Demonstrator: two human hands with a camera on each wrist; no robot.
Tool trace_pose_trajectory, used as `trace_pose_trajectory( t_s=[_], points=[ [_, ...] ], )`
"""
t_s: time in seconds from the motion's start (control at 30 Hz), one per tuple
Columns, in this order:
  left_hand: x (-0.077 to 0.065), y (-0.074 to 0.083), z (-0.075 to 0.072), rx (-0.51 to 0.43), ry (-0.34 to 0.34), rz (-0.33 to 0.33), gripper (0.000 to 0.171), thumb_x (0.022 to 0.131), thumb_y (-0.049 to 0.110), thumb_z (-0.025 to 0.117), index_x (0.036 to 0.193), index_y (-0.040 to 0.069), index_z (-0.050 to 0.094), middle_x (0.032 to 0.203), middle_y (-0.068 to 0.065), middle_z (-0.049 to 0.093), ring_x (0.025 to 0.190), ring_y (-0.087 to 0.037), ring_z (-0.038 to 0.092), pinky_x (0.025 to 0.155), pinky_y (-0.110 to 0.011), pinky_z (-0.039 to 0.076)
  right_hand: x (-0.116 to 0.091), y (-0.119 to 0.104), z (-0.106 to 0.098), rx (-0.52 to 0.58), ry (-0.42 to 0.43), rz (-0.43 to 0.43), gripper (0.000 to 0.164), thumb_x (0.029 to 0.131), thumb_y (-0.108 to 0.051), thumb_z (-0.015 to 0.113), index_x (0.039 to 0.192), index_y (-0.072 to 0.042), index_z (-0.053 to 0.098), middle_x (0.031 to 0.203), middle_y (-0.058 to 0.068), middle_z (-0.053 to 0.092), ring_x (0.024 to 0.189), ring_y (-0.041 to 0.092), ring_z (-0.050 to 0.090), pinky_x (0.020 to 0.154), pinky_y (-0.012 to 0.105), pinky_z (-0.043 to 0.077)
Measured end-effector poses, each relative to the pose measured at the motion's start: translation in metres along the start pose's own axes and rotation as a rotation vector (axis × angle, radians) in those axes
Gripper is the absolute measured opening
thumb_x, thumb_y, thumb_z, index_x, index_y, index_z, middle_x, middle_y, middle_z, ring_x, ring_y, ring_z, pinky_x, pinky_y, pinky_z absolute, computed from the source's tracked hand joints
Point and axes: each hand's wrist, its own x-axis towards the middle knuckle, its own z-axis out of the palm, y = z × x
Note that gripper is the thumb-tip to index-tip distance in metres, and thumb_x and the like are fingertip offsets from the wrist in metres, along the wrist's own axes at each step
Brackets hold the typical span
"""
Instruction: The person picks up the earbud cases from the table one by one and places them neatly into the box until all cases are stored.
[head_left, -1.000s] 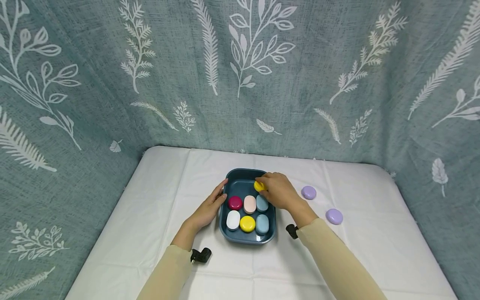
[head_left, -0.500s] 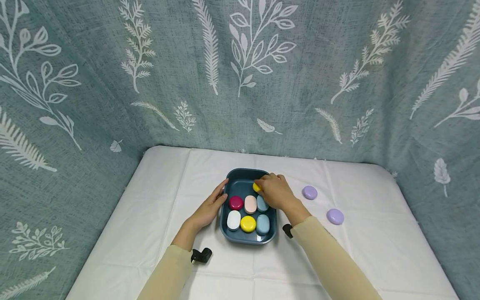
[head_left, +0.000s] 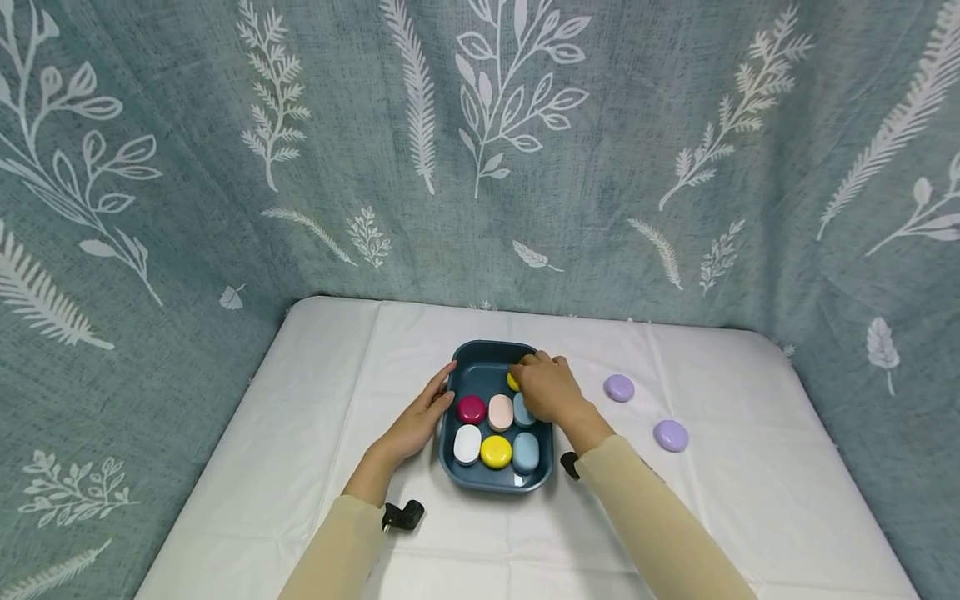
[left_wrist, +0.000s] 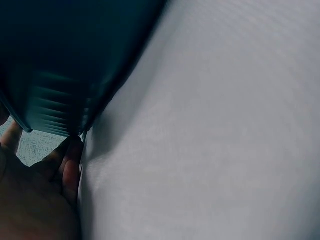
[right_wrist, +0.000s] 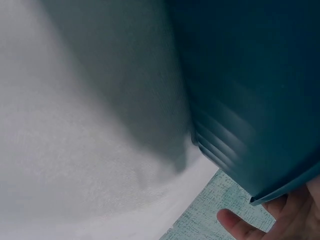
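A dark blue tray (head_left: 495, 478) holds several smooth, rounded pieces in the head view. My left hand (head_left: 408, 427) rests along its left side with extended fingers against the wall. My right hand (head_left: 551, 387) reaches over the right rim and pinches a yellow disc (head_left: 513, 381), mostly hidden by the fingers, in the far right part. Closest to that hand lies a blue oval piece (head_left: 522, 410), partly covered. Alongside are a pink oval piece (head_left: 500, 412) and a crimson disc (head_left: 472, 409). The near row has a white oval piece (head_left: 467, 445), another yellow disc (head_left: 496, 452) and another blue oval piece (head_left: 526, 452).
Two lilac discs, a farther lilac disc (head_left: 619, 388) and a nearer lilac disc (head_left: 671, 436), lie right of the tray on the white tablecloth (head_left: 300, 467). A patterned grey-green curtain (head_left: 480, 167) surrounds the table's back and sides. Black wrist cameras sit under both sleeves.
My right hand has shifted slightly toward me and left with the yellow disc, which now shows less beneath the fingers. The left hand holds its place by the tray.
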Motion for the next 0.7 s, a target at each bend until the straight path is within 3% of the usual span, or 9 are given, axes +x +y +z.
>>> trace_pose_trajectory(
  t_s=[0.27, 0.7],
  points=[
    [0.0, 0.0, 0.0, -0.004, 0.003, 0.002, 0.052, 0.111, 0.043, 0.045, 0.159, 0.055, 0.027, 0.169, -0.008, 0.033, 0.158, -0.031, 0.029, 0.128, -0.061, 0.019, -0.007, -0.001, 0.0, 0.028, 0.052, -0.017, 0.041, 0.102, -0.016, 0.064, 0.143, -0.013, 0.063, 0.14, 0.011, 0.062, 0.129, 0.032, 0.056, 0.109, 0.057, 0.044],
    [-0.001, 0.0, 0.0, -0.001, -0.001, 0.002, 0.052, 0.111, 0.045, 0.044, 0.159, 0.055, 0.026, 0.169, -0.009, 0.033, 0.158, -0.031, 0.03, 0.128, -0.062, 0.019, -0.031, 0.012, -0.012, 0.214, 0.264, -0.002, 0.041, 0.098, -0.02, 0.071, 0.138, -0.015, 0.065, 0.128, 0.009, 0.065, 0.118, 0.031, 0.061, 0.101, 0.052, 0.049]
  ],
)
